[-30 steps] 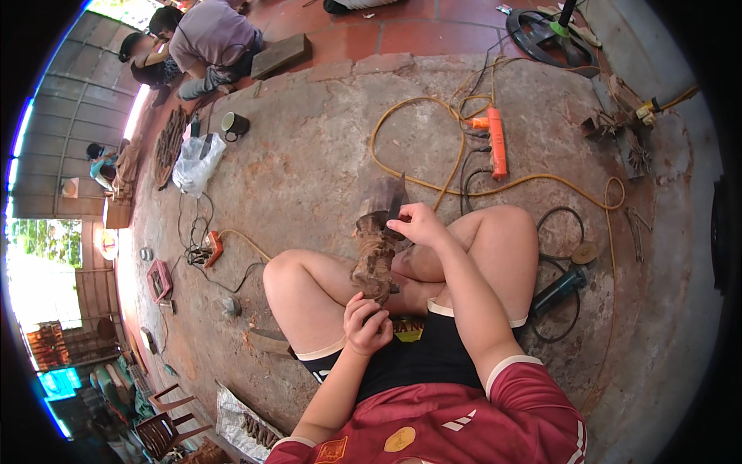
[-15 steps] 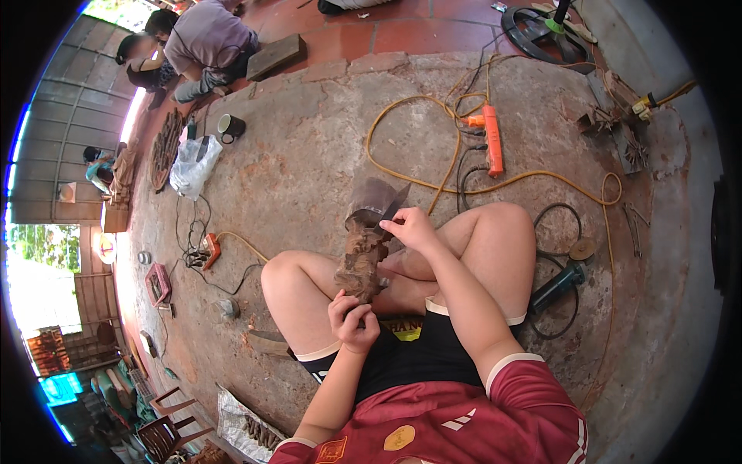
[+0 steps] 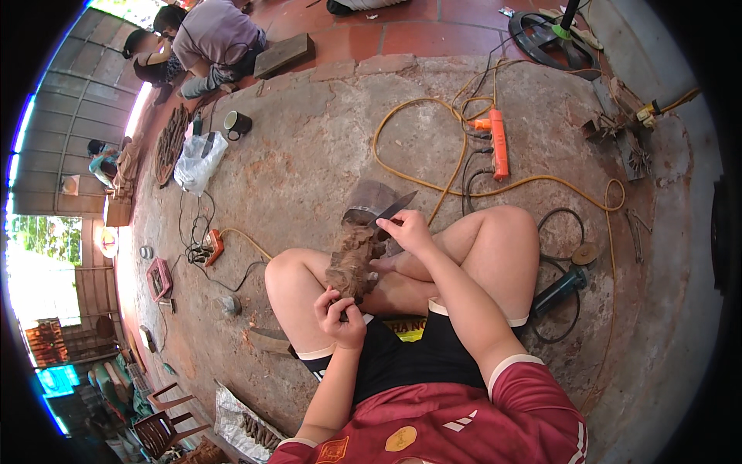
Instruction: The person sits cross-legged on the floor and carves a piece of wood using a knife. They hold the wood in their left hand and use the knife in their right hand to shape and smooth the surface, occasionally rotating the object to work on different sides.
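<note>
At the lower left of the frame, a brown chair [image 3: 160, 433] stands beyond my work position. Left of centre, a pink basket [image 3: 159, 280] sits on the floor; farther right lies an orange socket block [image 3: 214, 246] with cords attached. In the upper left, a white plastic bag [image 3: 199, 164] is placed near a dark mug [image 3: 237, 124]. At lower centre, my left hand [image 3: 341, 319] is closed, fingers curled around the near end of a brown carved piece [image 3: 352, 261]. The piece is located at frame centre, tilted above my crossed legs; its far end overlaps a dark round block [image 3: 369, 199]. My right hand [image 3: 405, 230] is nearly closed, pinching a dark pointed blade [image 3: 399, 206] over that end. Blade contact cannot be confirmed. At the upper right lies an orange power strip [image 3: 499, 145]; at centre right, a green power tool [image 3: 559, 289].
</note>
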Motion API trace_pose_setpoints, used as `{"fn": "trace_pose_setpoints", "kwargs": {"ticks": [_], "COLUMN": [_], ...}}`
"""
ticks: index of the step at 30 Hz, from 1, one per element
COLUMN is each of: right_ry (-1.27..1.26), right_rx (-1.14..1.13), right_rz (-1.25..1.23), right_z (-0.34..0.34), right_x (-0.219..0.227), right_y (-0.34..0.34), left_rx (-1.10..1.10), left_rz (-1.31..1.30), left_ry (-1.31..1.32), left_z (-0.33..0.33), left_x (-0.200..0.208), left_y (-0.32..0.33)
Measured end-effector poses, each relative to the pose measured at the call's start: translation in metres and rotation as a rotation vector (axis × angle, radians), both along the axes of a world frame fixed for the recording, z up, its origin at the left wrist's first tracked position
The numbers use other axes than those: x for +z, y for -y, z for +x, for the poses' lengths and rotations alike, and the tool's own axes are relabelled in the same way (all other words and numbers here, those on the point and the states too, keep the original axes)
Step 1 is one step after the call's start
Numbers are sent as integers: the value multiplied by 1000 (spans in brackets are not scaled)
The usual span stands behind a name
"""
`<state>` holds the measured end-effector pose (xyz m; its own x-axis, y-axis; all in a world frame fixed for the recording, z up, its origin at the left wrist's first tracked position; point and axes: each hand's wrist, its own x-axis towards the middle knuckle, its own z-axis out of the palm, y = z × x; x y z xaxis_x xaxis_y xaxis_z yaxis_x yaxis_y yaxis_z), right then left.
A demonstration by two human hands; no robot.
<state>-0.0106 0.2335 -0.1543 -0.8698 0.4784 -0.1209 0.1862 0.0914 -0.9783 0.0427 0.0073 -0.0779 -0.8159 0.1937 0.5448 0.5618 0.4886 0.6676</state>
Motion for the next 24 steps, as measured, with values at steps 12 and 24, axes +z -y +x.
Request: {"fn": "trace_pose_setpoints", "kwargs": {"ticks": [12,24], "right_ry": [81,63], "right_rx": [90,39], "right_rz": [-49,151], "right_z": [1,1], "right_x": [12,2], "right_y": [-20,-18], "left_rx": [-200,-188], "left_rz": [-92,-84], "left_ry": [-105,-99], "left_z": [6,6], "left_x": [4,4], "left_y": [-7,-11]}}
